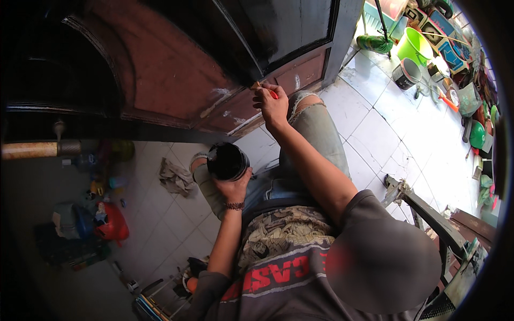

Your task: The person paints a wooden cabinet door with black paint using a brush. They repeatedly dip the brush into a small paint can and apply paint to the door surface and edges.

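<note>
A panelled wooden door (166, 69) stands in front of me, partly coated in black and partly bare reddish brown with whitish patches. My right hand (273, 109) is closed round a paintbrush (273, 94) with a red handle. The brush tip meets the door at the edge between a dark upper panel and the brown lower part. Over my lap, my left hand (234, 187) grips a round can (227, 163) from below and the side. Black paint shows inside the can, and its rim is smeared dark.
A crumpled grey rag (176, 176) lies on the white tiled floor (369, 107). At the right stand a lime-green bucket (414, 47), an open can (407, 74) and piled clutter. A red bag (112, 222) sits at the left. A metal frame (433, 222) is behind my right side.
</note>
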Available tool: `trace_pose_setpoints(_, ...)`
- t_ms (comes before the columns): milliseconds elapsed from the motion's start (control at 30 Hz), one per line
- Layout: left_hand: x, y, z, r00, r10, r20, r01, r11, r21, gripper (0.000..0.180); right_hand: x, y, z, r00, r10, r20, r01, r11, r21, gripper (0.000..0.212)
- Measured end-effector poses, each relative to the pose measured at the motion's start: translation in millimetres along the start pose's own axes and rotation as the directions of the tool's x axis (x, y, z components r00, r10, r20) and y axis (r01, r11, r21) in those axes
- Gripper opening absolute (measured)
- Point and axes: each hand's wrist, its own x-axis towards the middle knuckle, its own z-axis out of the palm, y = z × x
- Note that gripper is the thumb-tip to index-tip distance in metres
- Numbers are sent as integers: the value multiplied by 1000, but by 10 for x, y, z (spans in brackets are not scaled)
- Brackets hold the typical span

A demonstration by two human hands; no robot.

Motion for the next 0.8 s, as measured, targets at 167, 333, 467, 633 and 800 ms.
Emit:
trace_pose_setpoints(167,-21,-97,-34,1000,-3,-23,2,999,-33,96,-455,-640,192,957,-159,242,100,966,238,25)
trace_pose_setpoints(333,71,39,15,1000,-18,-11,17,991,-130,98,-542,-1033,-127,913,12,408,-126,959,254,25)
trace_pose_setpoints(467,89,0,64,999,14,-49,-24,977,-211,102,-621,-1223,-639,865,28,502,-113,984,139,23)
trace_pose_setpoints(633,147,19,112,1000,-12,-6,11,983,-181,104,-652,-1513,-619,881,-70,467,63,998,31,24)
trace_pose_setpoints(800,130,200,154,1000,12,14,-10,984,-178,101,-608,-1731,-82,836,-300,459,290,952,94,25)
